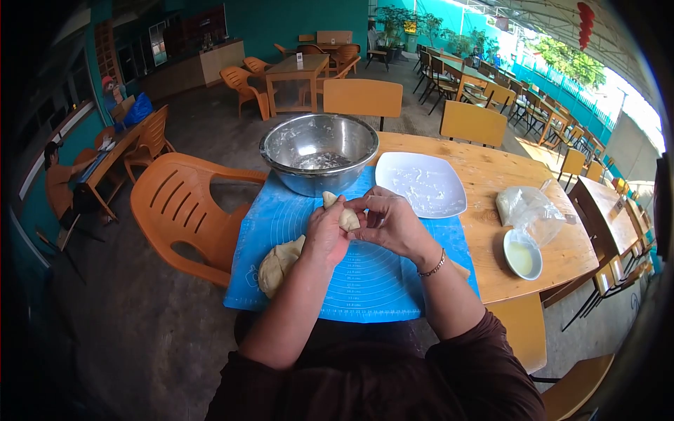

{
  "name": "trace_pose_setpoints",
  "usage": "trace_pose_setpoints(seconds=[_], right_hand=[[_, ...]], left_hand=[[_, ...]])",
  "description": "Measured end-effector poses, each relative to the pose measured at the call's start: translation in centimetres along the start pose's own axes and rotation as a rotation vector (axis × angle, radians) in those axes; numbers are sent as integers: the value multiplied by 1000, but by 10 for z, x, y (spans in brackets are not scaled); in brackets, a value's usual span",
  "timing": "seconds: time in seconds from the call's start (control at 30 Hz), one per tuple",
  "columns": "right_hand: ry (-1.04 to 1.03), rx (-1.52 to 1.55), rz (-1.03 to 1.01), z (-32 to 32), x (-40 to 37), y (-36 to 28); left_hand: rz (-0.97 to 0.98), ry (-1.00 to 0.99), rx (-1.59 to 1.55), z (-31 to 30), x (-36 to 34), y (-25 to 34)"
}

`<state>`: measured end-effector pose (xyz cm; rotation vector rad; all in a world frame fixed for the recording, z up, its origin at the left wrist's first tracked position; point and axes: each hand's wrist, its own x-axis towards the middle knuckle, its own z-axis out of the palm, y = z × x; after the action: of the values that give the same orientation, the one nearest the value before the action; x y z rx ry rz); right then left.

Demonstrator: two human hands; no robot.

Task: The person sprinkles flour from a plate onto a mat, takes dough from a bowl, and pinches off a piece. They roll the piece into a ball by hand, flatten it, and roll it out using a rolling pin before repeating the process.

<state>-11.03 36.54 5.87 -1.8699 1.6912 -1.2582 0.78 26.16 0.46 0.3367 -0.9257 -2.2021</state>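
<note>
A small piece of dough [348,219] is held between my two hands above the blue baking mat [372,288]. My left hand [328,228] is closed round it, with a pale end showing above the fingers. The fingers of my right hand [386,219] pinch its right side. Beside my left forearm, a larger lump of dough [278,265] lies on the mat, partly hidden by the arm. Just beyond my hands stands a steel mixing bowl [319,151] with white residue inside. Right of it is a white square plate [421,184] dusted with flour.
On the wooden table [484,242] at the right are a plastic bag [531,210] with pale contents and a small bowl [522,254] of yellowish liquid. An orange chair [189,210] stands close at the left. Farther left, a person [62,179] sits at another table.
</note>
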Motion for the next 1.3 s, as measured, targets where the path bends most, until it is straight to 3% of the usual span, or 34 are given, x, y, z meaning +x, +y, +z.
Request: trace_pose_setpoints(seconds=[0.17, 0.3, 0.4, 0.6, 0.63, 0.7, 0.77, 0.93, 1.0, 1.03, 1.13, 1.2, 1.27, 1.3], right_hand=[[-31, 21, -77, -3, -3, -6], [-18, -27, -37, 3, -2, -4], [10, -46, -20, 4, -1, -1], [61, 57, 40, 7, 0, 5], [32, 137, 6, 5, 0, 3], [1, 219, -31, 5, -1, 5], [-38, 452, 131, 8, 2, 14], [-12, 367, 103, 15, 2, 20], [-6, 379, 107, 13, 2, 16], [-3, 464, 76, 11, 3, 15], [3, 634, 91, 6, 2, 14], [3, 718, 139, 6, 4, 15], [335, 616, 262, 8, 6, 18], [403, 544, 218, 8, 5, 13]], left_hand=[[-49, -47, -88, -6, 3, 0], [-24, 56, -97, 10, -8, 4], [79, 38, -2, 12, -9, 1], [69, 19, 51, 14, -8, 1], [155, 66, -14, 21, -11, 0], [104, 55, -43, 17, -9, 6], [62, 45, -73, 15, -10, 9], [53, 97, 100, 12, -8, 7], [26, 93, -39, 17, -12, 10], [-1, 84, -179, 21, -13, 12], [58, 194, -123, 17, -1, 6], [50, 133, -36, 16, -9, 9], [39, 68, 53, 17, -15, 11], [55, 36, 76, 17, -15, 11]])
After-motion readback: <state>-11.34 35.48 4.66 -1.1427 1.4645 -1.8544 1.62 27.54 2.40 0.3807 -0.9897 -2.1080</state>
